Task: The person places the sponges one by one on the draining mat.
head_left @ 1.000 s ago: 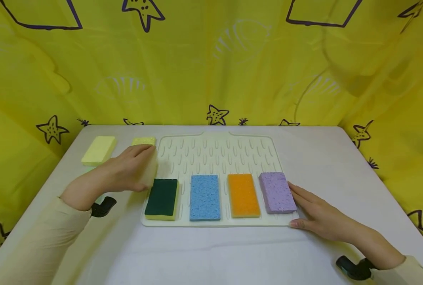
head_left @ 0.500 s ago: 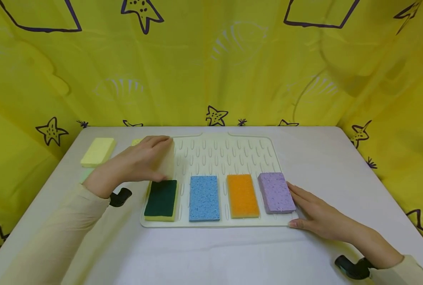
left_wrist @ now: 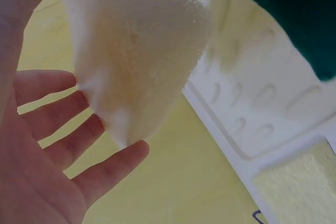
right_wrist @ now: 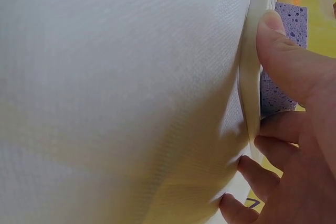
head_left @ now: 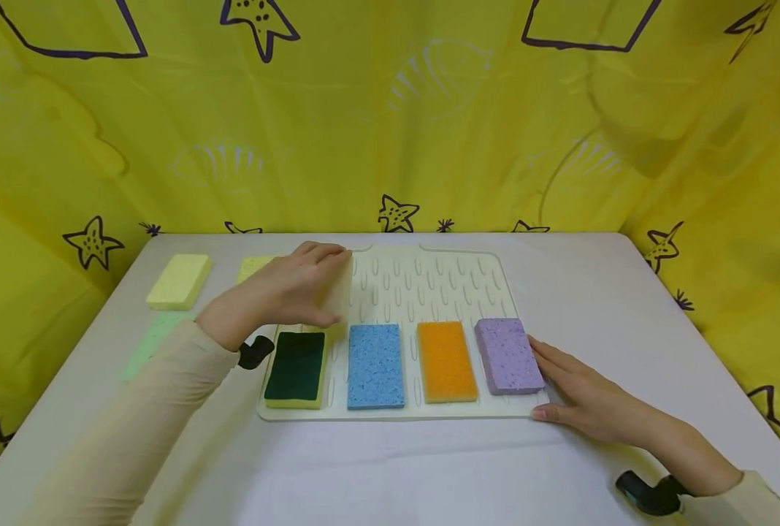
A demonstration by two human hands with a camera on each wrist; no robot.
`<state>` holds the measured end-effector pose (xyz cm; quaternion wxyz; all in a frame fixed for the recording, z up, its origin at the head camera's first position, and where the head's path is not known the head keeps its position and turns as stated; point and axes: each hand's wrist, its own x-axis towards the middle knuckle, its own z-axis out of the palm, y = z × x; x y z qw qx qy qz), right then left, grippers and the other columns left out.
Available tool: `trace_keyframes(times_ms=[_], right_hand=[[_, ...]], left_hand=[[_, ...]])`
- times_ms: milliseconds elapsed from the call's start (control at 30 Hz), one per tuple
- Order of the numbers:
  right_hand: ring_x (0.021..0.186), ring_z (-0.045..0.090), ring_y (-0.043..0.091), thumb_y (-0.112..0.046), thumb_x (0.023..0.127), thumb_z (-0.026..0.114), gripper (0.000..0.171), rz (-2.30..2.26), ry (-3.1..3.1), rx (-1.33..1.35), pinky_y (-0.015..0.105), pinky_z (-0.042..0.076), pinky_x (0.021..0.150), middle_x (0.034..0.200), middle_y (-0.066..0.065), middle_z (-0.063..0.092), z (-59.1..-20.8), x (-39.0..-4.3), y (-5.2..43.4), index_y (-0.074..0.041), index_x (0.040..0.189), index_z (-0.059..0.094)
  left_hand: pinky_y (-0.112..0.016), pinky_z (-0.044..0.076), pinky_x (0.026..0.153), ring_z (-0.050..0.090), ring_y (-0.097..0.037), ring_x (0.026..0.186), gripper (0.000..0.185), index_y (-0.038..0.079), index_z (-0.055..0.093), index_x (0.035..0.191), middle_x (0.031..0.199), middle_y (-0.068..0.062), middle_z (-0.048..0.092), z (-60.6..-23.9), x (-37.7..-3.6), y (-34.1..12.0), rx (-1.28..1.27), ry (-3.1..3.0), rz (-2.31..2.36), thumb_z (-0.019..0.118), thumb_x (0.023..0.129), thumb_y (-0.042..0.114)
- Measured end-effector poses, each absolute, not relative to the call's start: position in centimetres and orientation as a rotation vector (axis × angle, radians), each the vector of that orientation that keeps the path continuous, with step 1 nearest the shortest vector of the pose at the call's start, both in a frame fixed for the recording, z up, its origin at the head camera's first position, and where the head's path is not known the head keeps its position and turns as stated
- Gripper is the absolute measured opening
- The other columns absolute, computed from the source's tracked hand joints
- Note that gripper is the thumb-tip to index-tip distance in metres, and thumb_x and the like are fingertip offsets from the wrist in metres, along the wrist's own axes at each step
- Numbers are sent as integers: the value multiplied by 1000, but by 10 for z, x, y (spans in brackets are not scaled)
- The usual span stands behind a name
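My left hand (head_left: 285, 292) grips a cream sponge (head_left: 339, 296) on edge, held above the back left part of a white ribbed mat (head_left: 429, 281). In the left wrist view the cream sponge (left_wrist: 136, 51) is held up by the thumb side, and the fingers (left_wrist: 68, 145) spread loosely below it. In a row along the mat's front lie a dark green sponge (head_left: 296, 365), a blue sponge (head_left: 375, 364), an orange sponge (head_left: 447, 360) and a purple sponge (head_left: 508, 354). My right hand (head_left: 587, 398) lies flat at the mat's right edge beside the purple sponge. Its thumb (right_wrist: 283, 56) presses the mat's rim (right_wrist: 251, 77).
Left of the mat, a pale yellow sponge (head_left: 178, 280), a second yellow sponge (head_left: 253, 264) and a light green sponge (head_left: 150, 340) lie on the white table (head_left: 390, 467). A yellow curtain (head_left: 390, 131) closes off the back and both sides.
My left hand has carried the cream sponge rightward, from left of the mat to above its back left part. The light green sponge has come into view. My right hand has stayed put.
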<state>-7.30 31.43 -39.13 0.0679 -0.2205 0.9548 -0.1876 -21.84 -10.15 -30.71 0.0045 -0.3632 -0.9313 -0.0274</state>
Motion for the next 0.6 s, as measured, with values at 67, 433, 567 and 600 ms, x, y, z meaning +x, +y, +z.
trace_keyframes(times_ms=[67,433,567,600], right_hand=[[131,26,37,-50,78,60,88,-566,2879,-671,-3,-2,96,150,11,17,-392,-73,314,-5,142,22],[132,26,37,-50,78,60,87,-562,2882,-677,-3,-2,96,150,11,17,-392,-73,313,-4,142,23],[131,26,38,-50,78,60,87,-559,2881,-673,-4,-2,95,149,12,17,-391,-73,313,-3,142,23],[131,26,38,-50,78,60,87,-560,2882,-673,-4,-2,95,149,12,17,-391,-72,313,-3,141,23]], left_hand=[[-44,42,94,28,-24,130,91,11,30,140,141,-5,33,-307,-219,-96,-1138,-2928,-87,63,68,55],[-50,42,90,30,-27,128,68,29,42,131,143,-5,31,-312,-225,-67,-1236,-2953,-141,64,71,52],[-48,44,89,32,-28,127,56,27,49,121,139,-5,35,-312,-227,-58,-1276,-2926,-156,65,70,47],[-47,44,88,33,-28,126,55,27,49,119,138,-5,37,-312,-228,-56,-1287,-2917,-161,65,70,46]])
